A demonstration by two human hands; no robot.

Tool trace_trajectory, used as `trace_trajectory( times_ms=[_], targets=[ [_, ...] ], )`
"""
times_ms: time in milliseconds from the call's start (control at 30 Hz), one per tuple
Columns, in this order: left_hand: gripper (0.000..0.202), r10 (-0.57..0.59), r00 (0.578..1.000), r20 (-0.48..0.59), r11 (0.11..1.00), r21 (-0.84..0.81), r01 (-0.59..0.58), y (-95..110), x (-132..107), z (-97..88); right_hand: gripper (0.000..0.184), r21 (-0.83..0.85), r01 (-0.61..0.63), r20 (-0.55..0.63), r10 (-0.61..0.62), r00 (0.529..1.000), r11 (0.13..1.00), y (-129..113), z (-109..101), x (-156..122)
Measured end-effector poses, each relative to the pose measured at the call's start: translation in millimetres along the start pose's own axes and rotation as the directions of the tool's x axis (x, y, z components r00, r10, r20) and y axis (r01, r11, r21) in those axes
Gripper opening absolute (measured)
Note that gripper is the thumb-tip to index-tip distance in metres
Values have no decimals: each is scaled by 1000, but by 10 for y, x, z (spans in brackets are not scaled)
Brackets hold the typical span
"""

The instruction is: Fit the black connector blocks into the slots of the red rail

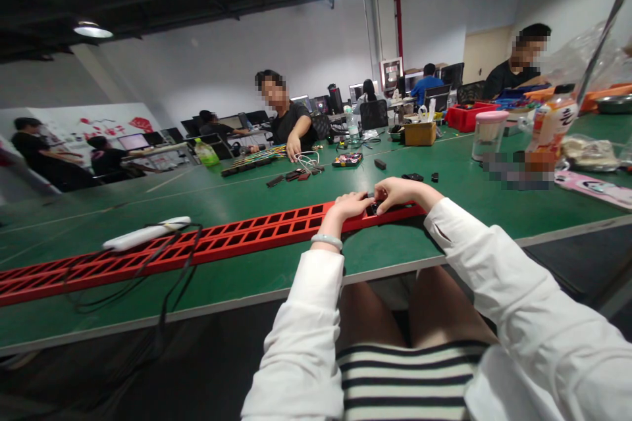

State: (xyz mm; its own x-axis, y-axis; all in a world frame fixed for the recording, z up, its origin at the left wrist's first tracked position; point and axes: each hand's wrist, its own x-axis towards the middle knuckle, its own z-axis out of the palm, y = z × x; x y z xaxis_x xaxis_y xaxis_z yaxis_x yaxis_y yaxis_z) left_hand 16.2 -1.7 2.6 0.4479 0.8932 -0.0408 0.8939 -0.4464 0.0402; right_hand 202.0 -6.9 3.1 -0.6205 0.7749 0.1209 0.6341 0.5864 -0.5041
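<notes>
A long red frame [257, 230] with two rows of slots lies along the front of the green table. Over its right end, my left hand [351, 205] rests on the frame, a pale bracelet at its wrist. The fingers of this hand are bent against a small black part [374, 207]. From the other side my right hand [399, 192] pinches the same part with thumb and fingers. My fingers partly hide the part, so its exact kind and how it sits in the frame do not show. Small black pieces [413, 177] lie just beyond my right hand.
A long white object [148, 233] lies across the frame at left, by black cables [185, 263] hanging off the table edge [222, 299]. At right stand a pink-lidded cup [488, 138] and a drink bottle [552, 122]. A co-worker's hand [295, 145] is across the table.
</notes>
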Motion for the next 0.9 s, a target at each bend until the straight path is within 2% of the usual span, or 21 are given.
trace_trajectory(
  times_ms=[600, 900],
  targets=[
    [38, -15, 999, 36, 1000, -14, 16, 43, -33, -49, 46, -30, 19, 55, -17, 998, 999, -40, 25, 15],
    [42, -97, 994, -39, 994, 52, 99, 104, -44, 45, 43, -61, 12, 41, -9, 999, 998, -65, 8, 18]
  ],
)
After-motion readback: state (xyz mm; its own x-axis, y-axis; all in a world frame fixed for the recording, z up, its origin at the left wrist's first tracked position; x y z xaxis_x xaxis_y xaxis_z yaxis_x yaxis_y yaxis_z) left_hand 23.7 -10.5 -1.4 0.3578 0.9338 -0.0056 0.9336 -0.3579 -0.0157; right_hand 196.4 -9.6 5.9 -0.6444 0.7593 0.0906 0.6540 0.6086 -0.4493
